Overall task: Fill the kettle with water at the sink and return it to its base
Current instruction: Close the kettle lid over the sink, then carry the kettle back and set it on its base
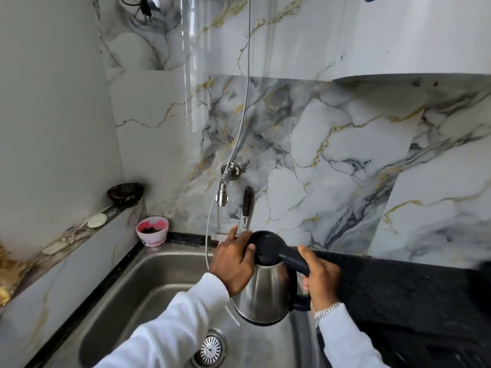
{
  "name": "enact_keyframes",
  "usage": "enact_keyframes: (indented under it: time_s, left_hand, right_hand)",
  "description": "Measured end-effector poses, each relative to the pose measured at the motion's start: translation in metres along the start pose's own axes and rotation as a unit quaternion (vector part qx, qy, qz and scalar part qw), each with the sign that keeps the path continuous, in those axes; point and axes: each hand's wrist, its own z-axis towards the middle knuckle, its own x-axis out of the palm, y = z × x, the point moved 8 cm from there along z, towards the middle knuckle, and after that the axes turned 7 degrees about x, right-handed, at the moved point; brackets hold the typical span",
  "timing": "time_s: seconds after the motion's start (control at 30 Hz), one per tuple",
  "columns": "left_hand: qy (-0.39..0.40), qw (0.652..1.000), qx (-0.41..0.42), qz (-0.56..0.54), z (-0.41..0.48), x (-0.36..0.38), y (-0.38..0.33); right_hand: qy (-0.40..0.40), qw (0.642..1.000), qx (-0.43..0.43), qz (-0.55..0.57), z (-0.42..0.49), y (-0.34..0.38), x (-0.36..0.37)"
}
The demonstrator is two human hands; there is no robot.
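Kettle (pixel 261 293) over sink (pixel 138 282); right hand (pixel 322 277) fingers grasping handle, left hand (pixel 233 264) gripping lid, spout hidden.

you hold a kettle (pixel 261 293) with a brushed steel body that shines softly, and its lid (pixel 265 247) and handle (pixel 296 257) are matt black plastic. the sink (pixel 138 296) below is stainless steel, satin and smooth, with a bright metal drain strainer (pixel 211 350). the tap (pixel 225 185) is polished chrome. the wall (pixel 332 155) looks like glossy marble with grey and gold veins. the counter (pixel 398 288) is dark speckled stone. your sleeves (pixel 170 322) are white ribbed knit cloth.
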Motion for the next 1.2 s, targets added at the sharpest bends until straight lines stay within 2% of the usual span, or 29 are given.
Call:
enact_keyframes:
  time_s: [0.23, 0.3, 0.37, 0.43, 0.5, 0.83, 1.2]
  left_hand:
    - [0.02, 0.997, 0.053, -0.051, -0.004, 0.025, -0.025]
    - [-0.009, 0.991, 0.018, -0.134, -0.01, 0.04, -0.025]
    - [-0.044, 0.969, -0.067, -0.235, -0.016, 0.055, -0.017]
    - [-0.015, 0.935, -0.106, -0.337, -0.021, 0.087, -0.026]
    - [0.01, 0.923, -0.1, -0.372, -0.025, 0.111, -0.043]
    - [0.133, 0.905, -0.086, -0.395, -0.044, 0.213, -0.1]
    - [0.145, 0.885, -0.107, -0.428, -0.044, 0.227, -0.1]
  right_hand:
    - [-0.013, 1.0, 0.01, 0.009, 0.0, 0.004, -0.044]
    - [-0.025, 0.999, 0.018, 0.009, 0.001, 0.01, -0.065]
    - [-0.034, 0.999, 0.022, 0.015, 0.001, 0.018, -0.088]
    - [-0.054, 0.998, 0.021, 0.009, 0.001, 0.024, -0.123]
    - [-0.058, 0.998, 0.014, -0.006, 0.002, 0.029, -0.153]
    - [-0.118, 0.992, 0.033, -0.034, -0.006, 0.019, -0.28]
    - [-0.143, 0.989, 0.015, -0.027, 0.001, -0.002, -0.298]
